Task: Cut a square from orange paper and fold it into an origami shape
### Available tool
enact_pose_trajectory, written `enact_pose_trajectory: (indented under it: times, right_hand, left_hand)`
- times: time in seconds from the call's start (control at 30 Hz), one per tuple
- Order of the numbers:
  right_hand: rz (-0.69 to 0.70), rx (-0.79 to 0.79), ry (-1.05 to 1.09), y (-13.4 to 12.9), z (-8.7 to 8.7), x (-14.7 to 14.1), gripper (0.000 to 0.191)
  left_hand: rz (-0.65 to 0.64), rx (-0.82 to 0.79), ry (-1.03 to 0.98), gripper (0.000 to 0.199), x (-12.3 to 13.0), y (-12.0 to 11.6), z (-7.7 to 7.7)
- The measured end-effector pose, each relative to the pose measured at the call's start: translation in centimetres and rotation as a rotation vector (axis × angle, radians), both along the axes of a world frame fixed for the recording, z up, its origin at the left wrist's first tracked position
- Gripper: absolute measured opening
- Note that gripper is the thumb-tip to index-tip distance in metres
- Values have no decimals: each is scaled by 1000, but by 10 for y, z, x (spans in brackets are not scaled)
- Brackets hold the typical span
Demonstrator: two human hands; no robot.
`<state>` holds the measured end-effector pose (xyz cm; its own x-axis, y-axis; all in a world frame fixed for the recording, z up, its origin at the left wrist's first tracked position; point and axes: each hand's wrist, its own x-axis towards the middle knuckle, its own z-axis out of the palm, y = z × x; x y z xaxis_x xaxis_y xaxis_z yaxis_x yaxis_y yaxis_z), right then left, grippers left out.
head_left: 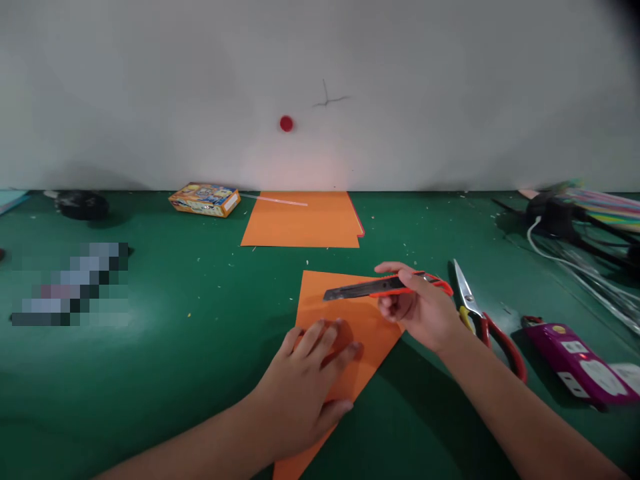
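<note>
An orange sheet of paper [373, 360] lies at an angle on the green table [200, 373]. My left hand [310, 373] rests flat on the sheet, its fingers spread. My right hand [420, 307] is closed around an orange-edged box cutter [357, 290], held over the upper part of the sheet. The dark blade is out and points left. Beside my right wrist lies a pair of scissors [467, 290] with red and yellow handles. Part of the sheet is hidden under my hands.
Farther back, against the white wall [200, 80], lies more orange paper [300, 227]. An orange box [205, 200] stands left of it. On the right are a purple power strip [580, 363], cables [555, 223] and colourful strips [605, 207]. A blurred-out object [70, 283] lies left.
</note>
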<state>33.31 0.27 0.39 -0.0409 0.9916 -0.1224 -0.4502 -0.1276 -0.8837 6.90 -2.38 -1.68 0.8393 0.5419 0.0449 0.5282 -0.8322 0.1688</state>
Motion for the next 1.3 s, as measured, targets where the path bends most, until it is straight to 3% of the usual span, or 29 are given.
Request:
enact_pose_trajectory:
  times: [0.17, 0.5, 1.3]
  right_hand:
    - [135, 68, -94, -2, -9, -14, 38]
    - [153, 369, -371, -3, -27, -21, 26]
    - [181, 299, -446, -2, -28, -18, 23]
  left_hand:
    - [15, 11, -45, 64, -5, -1, -4]
    - [-5, -73, -40, 68, -2, -1, -7]
    - [30, -42, -91, 64, -3, -3, -7]
